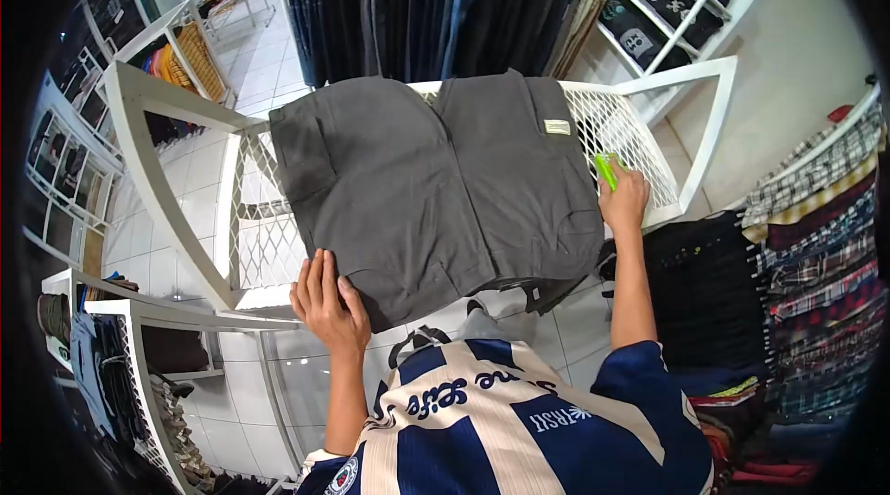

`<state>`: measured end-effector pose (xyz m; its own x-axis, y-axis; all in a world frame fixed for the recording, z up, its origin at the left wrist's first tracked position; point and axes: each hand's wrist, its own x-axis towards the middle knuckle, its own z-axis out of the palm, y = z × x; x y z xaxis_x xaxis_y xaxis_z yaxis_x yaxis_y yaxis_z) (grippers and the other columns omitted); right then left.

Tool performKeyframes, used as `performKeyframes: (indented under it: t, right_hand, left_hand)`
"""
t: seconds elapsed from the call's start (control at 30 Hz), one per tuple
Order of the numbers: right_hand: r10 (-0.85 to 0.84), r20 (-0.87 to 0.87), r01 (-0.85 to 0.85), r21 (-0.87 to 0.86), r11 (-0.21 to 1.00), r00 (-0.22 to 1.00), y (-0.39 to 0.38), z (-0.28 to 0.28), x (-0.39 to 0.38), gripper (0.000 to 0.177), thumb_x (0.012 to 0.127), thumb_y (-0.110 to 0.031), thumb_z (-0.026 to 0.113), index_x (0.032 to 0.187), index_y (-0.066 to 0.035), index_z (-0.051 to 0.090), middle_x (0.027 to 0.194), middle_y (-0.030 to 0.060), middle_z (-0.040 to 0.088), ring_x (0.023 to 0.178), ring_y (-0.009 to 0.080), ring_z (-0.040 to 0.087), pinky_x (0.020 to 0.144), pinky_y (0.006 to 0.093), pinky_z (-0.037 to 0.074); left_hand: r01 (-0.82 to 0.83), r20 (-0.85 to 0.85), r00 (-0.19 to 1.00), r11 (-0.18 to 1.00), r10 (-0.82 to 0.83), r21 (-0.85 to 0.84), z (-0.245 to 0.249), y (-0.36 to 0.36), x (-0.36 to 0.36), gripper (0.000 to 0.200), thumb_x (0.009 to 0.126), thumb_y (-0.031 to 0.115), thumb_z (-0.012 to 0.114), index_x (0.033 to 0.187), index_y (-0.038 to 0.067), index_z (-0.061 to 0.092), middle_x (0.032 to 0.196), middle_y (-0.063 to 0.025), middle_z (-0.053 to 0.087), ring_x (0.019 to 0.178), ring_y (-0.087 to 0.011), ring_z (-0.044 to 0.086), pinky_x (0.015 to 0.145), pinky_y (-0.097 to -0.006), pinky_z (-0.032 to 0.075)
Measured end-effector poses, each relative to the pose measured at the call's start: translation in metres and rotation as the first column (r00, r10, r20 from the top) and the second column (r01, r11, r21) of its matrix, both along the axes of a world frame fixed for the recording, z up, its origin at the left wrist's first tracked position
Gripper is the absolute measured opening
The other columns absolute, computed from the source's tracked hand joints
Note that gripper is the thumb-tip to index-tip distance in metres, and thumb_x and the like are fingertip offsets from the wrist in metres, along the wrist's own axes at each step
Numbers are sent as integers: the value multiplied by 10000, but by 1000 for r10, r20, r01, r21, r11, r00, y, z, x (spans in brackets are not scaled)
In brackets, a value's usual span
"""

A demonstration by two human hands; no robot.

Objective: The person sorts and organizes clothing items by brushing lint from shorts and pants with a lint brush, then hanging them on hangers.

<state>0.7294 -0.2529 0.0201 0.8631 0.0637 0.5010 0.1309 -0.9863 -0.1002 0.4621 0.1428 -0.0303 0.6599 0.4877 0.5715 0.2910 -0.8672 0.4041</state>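
A pair of dark grey cargo shorts (389, 180) lies spread out over a white mesh rack (255, 245), its waist end nearest me and the legs pointing away. On one leg pocket sits a small pale label (557, 127). My left hand (330, 303) rests at the near left edge of the shorts, fingers stretched out and touching the cloth. Beside the right edge of the shorts, my right hand (625, 197) is closed around a small lime-green object (606, 171). Its exact kind is partly hidden by my fingers.
Dark trousers and jeans (408, 22) hang on a rail behind the rack. Folded dark clothes fill a white shelf (667, 41) at the upper right. Checked shirts (825, 263) hang to the right, and white shelving (139, 384) with clothes stands at the lower left.
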Motion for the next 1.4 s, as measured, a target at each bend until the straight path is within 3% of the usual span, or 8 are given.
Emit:
performKeyframes:
  t: [0.2,0.4,0.73,0.8,0.87,1.0,1.07,1.4]
  right_hand:
    - [665,-46,-617,331,714,745,99,13,-134,597,802,-206,847,1374,-183,680,1144,171,637,1084,368,600,979,439,478]
    - [-54,88,35,203,978,995,-42,-14,-42,464,894,-176,753,1344,-85,684,1104,241,657,1065,404,606,967,478,460]
    - [37,320,-69,89,994,947,-30,-10,-47,454,897,-251,771,1297,-53,688,1147,213,652,1070,389,593,974,477,465]
    - [-108,212,-18,518,855,971,-17,-12,-83,359,922,-257,772,1171,-13,686,1095,176,664,944,295,639,852,411,511]
    - [-120,-9,87,743,664,993,-5,-28,-114,329,949,-283,767,1066,4,655,1067,132,675,842,188,640,728,330,512]
    - [100,-243,176,880,442,965,4,-70,-133,324,1004,-377,693,1082,-65,650,919,-22,612,782,105,571,634,282,461]
    - [207,-373,378,926,12,905,17,-60,-140,380,1016,-399,667,1199,-67,639,998,-18,630,798,105,575,625,280,464]
    - [188,-230,216,972,95,955,21,5,-112,354,983,-271,736,1189,5,655,1072,2,677,937,63,587,796,263,481]
  left_hand:
    - [20,-14,1000,999,-20,27,-2,2,0,422,1015,181,491,1384,43,642,1427,-100,627,1378,-297,510,1192,-468,252]
    - [21,-47,999,1000,-20,23,1,2,-1,408,1048,208,474,1392,64,639,1448,-101,611,1409,-284,488,1206,-460,247]
    - [19,187,982,985,14,-174,-2,-18,-41,292,982,107,667,1256,8,688,1209,-185,635,1271,-326,514,1050,-446,422]
    - [-1,225,974,983,43,-182,-1,-25,-49,289,981,139,696,1230,-4,662,1058,-139,616,1073,-229,562,954,-387,453]
    - [33,132,986,647,104,-762,2,-35,-53,304,993,192,703,1213,-3,630,1024,-89,620,965,-172,580,872,-332,474]
    - [102,102,995,161,-5,-982,-8,-39,-52,351,1037,325,651,1175,3,628,962,-53,638,821,-116,600,695,-279,515]
    - [128,117,990,147,-78,-981,-7,-41,-48,291,1020,293,681,1070,9,643,829,-36,638,626,-121,571,587,-289,513]
    - [222,217,975,198,-43,-955,40,-27,-16,220,959,252,767,918,44,711,746,12,661,584,-61,537,516,-247,428]
